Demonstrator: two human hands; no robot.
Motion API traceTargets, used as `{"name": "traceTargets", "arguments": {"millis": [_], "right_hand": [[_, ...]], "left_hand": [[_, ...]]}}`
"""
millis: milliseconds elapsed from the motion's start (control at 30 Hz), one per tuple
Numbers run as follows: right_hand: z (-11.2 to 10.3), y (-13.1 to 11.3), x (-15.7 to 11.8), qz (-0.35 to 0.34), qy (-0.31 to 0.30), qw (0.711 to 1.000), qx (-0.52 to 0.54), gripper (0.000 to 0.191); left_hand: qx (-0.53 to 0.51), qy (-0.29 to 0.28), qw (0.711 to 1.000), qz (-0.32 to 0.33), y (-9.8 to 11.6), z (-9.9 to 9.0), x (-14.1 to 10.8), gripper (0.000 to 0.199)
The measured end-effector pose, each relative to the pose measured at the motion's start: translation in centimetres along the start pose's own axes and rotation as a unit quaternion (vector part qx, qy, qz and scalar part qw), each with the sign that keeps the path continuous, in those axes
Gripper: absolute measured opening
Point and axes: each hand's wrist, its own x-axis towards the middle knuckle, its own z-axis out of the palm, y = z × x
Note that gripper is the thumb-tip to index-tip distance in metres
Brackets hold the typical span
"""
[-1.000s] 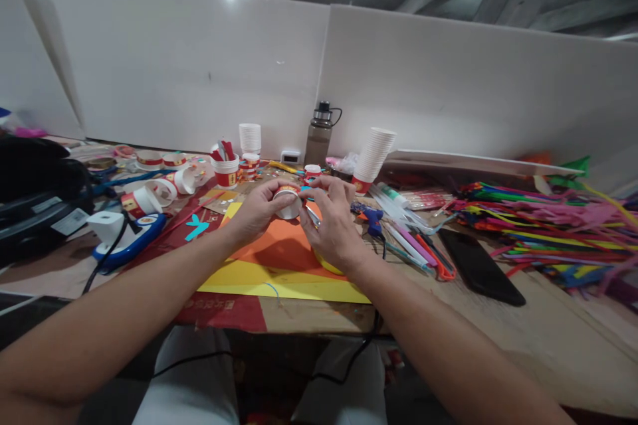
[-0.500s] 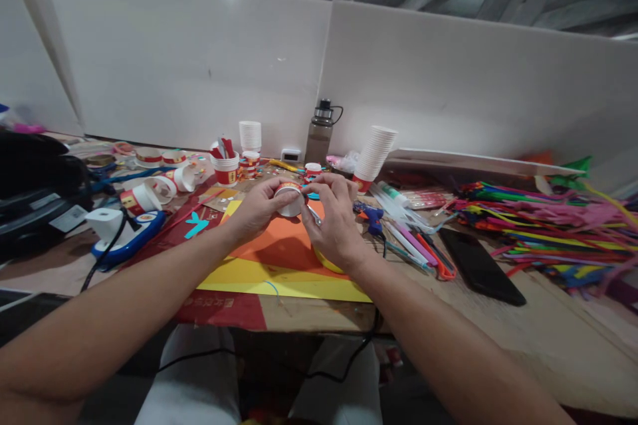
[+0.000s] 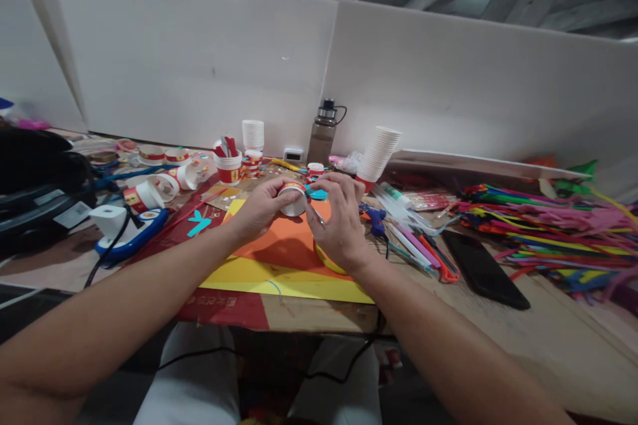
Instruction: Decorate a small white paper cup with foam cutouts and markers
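My left hand (image 3: 264, 208) is closed around a short paper cup piece (image 3: 292, 202), white with a red and yellow band, its round white end toward me. Close by on the right, my right hand (image 3: 339, 219) has its fingers bent in a pinch near the cup's edge. A slim silver tool (image 3: 321, 219) shows between those fingers; its kind I cannot make out. At the fingertips is a small blue bit (image 3: 308, 191), too small to name. Beneath both hands lie orange paper (image 3: 274, 239) and yellow paper (image 3: 239, 279). A yellow rounded thing (image 3: 329, 262) is partly hidden under my right hand.
Right of my hands are a blue glue gun (image 3: 376, 219), several pens (image 3: 411, 242), a black phone (image 3: 483, 269) and colourful pipe cleaners (image 3: 548, 226). Behind stand a bottle (image 3: 323, 136) and stacked paper cups (image 3: 379, 156). Left are blue paper cutouts (image 3: 198, 222) and a power strip (image 3: 132, 236).
The view has shifted slightly, so the whole scene sits a little to the right. My right fingers have moved a little at the cup's edge, and the blue bit there shows more clearly.
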Motion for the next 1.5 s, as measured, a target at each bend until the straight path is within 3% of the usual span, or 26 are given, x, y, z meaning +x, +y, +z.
{"name": "traceTargets", "arguments": {"millis": [167, 433, 600, 733, 1000, 1167, 1300, 1500], "right_hand": [[-0.3, 0.1, 0.0, -0.017, 0.032, 0.999, 0.022, 0.034], [0.3, 0.1, -0.3, -0.016, -0.022, 0.999, 0.036, 0.044], [-0.2, 0.3, 0.1, -0.048, -0.024, 0.998, 0.031, 0.038], [-1.2, 0.8, 0.8, 0.002, -0.013, 0.999, 0.042, 0.044], [-0.9, 1.4, 0.5, 0.030, -0.159, 0.979, 0.122, 0.083], [-0.6, 0.9, 0.3, 0.069, -0.219, 0.965, 0.128, 0.090], [-0.5, 1.0, 0.3, 0.086, -0.195, 0.968, 0.136, 0.086], [0.0, 1.3, 0.3, 0.150, -0.070, 0.958, 0.234, 0.082]], "left_hand": [[-0.001, 0.013, 1.000, -0.008, 0.3, 0.2, 0.0, 0.028], [-0.007, 0.007, 1.000, 0.001, -0.2, -0.1, 0.0, 0.030], [0.001, 0.005, 1.000, 0.004, -0.2, -0.1, 0.0, 0.027], [0.016, 0.013, 1.000, -0.020, 0.3, -0.2, 0.0, 0.028], [-0.001, -0.034, 0.992, -0.120, 0.4, -0.9, 0.3, 0.034], [-0.003, -0.074, 0.986, -0.149, 0.5, -0.9, 0.1, 0.043], [-0.044, -0.090, 0.979, -0.175, 1.0, -1.1, 0.2, 0.050], [-0.190, -0.140, 0.958, -0.164, 1.4, -1.5, 0.3, 0.060]]}}
